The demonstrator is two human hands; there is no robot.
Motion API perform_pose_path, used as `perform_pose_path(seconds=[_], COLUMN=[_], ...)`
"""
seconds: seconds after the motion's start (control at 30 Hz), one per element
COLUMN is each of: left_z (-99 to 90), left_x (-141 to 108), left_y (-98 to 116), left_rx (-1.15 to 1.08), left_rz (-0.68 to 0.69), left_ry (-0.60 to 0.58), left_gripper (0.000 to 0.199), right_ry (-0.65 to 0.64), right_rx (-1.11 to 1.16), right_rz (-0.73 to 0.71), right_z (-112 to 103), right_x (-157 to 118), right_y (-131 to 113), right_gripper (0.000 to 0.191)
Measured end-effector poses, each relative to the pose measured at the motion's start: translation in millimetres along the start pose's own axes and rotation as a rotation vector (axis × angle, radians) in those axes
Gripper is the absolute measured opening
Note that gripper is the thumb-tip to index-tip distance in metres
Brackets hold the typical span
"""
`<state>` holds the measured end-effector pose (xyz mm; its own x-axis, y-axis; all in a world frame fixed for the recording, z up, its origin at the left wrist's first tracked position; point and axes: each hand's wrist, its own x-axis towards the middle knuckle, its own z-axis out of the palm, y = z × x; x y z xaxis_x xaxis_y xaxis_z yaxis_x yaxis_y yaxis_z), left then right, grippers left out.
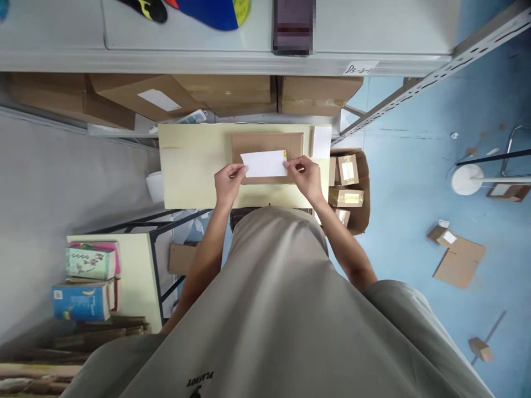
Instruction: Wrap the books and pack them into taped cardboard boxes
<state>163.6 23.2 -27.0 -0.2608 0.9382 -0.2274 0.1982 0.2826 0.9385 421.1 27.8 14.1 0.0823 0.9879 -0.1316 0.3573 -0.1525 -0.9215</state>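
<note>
While the left hand (227, 183) pinches the left edge of a white label (265, 165) between thumb and fingertips, the right hand (307, 178) grips the opposite edge in the same manner. The label is positioned lengthwise over the front part of a flat cardboard box (267, 142); whether its underside touches the box surface cannot be determined. A yellow mark (285, 153) is located at the label's far right corner. The box lies on a pale yellow counter (194, 171), with its long side parallel to the counter's front edge. Beside the box, at the right end of the counter, lies a white sheet (322, 142). Adjacent to that end, below the counter's surface, an open carton (364, 213) contains several small taped boxes (347, 169). Behind the counter, brown cartons (232, 91) stand in a row on a shelf. Both forearms extend forward from the person's body, one on each side of the grey shirt (277, 287).
</note>
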Motion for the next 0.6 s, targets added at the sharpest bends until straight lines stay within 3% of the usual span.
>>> perform_pose_path(seconds=[0.2,0.33,0.6], left_z=[21.0,27.1,32.3], left_x=[38,40,37], left_y=[-19,-24,-19], left_rx=[0.101,0.136,0.19], left_rz=[-0.027,-0.017,-0.032], left_ry=[-0.01,0.026,0.075], left_gripper=[0.022,0.02,0.013], right_ry=[-0.046,-0.068,-0.098], right_rx=[-0.196,-0.375,-0.517], right_rz=[0.156,0.194,0.231], right_z=[22,28,34], right_x=[30,36,41], right_y=[35,34,30], right_gripper=[0.038,0.039,0.031])
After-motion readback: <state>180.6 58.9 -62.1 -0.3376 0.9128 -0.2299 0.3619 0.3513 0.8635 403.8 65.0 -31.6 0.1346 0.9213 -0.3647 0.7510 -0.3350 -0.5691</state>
